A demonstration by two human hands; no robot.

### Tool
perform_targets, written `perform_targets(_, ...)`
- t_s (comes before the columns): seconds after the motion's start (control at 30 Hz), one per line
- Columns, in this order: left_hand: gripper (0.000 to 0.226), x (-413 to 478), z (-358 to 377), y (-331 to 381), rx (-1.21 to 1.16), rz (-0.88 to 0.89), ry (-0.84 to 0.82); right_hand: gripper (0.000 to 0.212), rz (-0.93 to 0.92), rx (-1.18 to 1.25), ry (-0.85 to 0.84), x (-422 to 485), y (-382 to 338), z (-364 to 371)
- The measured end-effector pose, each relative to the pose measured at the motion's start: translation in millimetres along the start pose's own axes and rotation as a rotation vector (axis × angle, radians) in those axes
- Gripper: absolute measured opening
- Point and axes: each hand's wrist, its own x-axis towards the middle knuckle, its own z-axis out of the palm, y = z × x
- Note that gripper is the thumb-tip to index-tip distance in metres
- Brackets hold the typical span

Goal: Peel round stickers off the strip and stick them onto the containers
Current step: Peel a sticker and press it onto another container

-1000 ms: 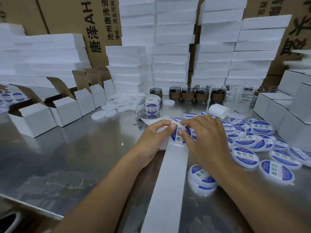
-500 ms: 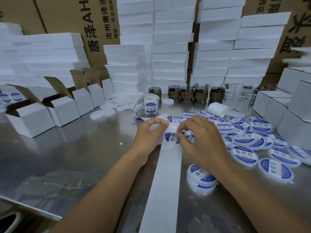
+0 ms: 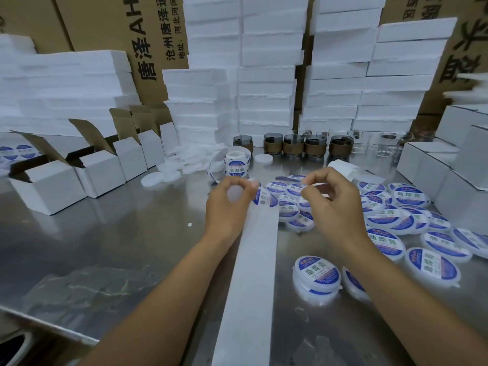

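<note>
A long white backing strip (image 3: 253, 273) runs from the table's front edge up to my left hand (image 3: 227, 207), which pinches its upper end between thumb and fingers. One blue-and-white round sticker (image 3: 264, 200) still sits on the strip just right of that hand. My right hand (image 3: 338, 207) is raised to the right of the strip and pinches a peeled sticker (image 3: 315, 184), seen nearly edge-on. Below and right of it lie several labelled white round containers (image 3: 317, 276). The sticker roll (image 3: 236, 163) stands behind my left hand.
Plain white lids (image 3: 169, 174) lie left of the roll. Open white cartons (image 3: 47, 191) line the left side and closed ones (image 3: 449, 180) the right. Dark jars (image 3: 293, 145) and clear glasses (image 3: 385, 146) stand before stacked foam blocks (image 3: 266, 88). The steel table (image 3: 118, 247) shows bare metal at the front left.
My right hand peeled a sticker off the strip and lifted it up and to the right. My left hand kept hold of the strip and rose slightly.
</note>
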Motion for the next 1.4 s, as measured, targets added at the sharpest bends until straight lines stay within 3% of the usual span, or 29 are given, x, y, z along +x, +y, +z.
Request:
perform_targets(0.13,0.013,-1.5,-4.4,16.8,-0.343,-0.085,0.014,0.024,0.060,0.117,-0.003,1.6,-2.8,-0.3)
perform_targets(0.3,0.023,-0.9,-10.0,22.9,-0.762,-0.270,-0.235,0.024,0.202,0.299,-0.031,4.3,-7.8,-1.1)
perform_targets(0.37,0.035,-2.2,-8.8,23.2,-0.827,-0.381,-0.348,0.025,0.257,0.420,-0.077,4.6,-10.4,-1.4)
perform_targets(0.47,0.048,-7.3,-1.4,21.2,-0.796,-0.413,-0.474,0.022,0.245,0.467,-0.171,1.0,-12.3,2.4)
perform_targets(0.6,0.047,-10.5,4.7,20.5,-0.770,-0.401,-0.475,0.014,0.207,0.372,-0.246,-7.0,-10.5,9.6)
perform_targets(1.4,0.053,-13.8,3.7,21.5,-0.785,-0.473,-0.538,0.013,0.345,0.230,-0.248,-8.4,1.0,13.7)
